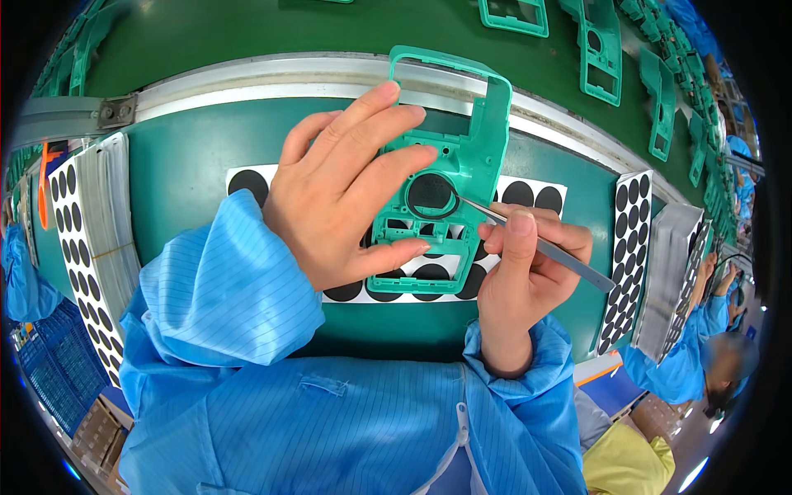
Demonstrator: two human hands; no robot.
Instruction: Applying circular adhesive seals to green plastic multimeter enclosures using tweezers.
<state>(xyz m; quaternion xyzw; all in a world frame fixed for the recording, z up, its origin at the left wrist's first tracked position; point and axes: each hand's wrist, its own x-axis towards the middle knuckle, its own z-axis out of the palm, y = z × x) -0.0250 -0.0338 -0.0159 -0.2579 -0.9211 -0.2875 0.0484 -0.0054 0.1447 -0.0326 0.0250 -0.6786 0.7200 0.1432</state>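
A green plastic housing (489, 124) with an open frame at its top lies in front of me, over a white sheet with black round stickers (520, 194). My left hand (326, 186) holds the housing along its left side, fingers spread over its edge and thumb on the lower part. In the housing's round opening sits a black disc (431, 191). Pinched between thumb and fingers, metal tweezers (569, 262) are in my right hand (528, 268). Their tips touch or nearly touch the disc's right edge; which, I cannot tell.
Stacks of sheets with black circles stand at the left (115, 210) and right (668, 256). Beyond a metal rail (272, 76), a green belt (330, 37) carries several similar green housings (602, 70). A co-worker in blue (672, 367) is at the right.
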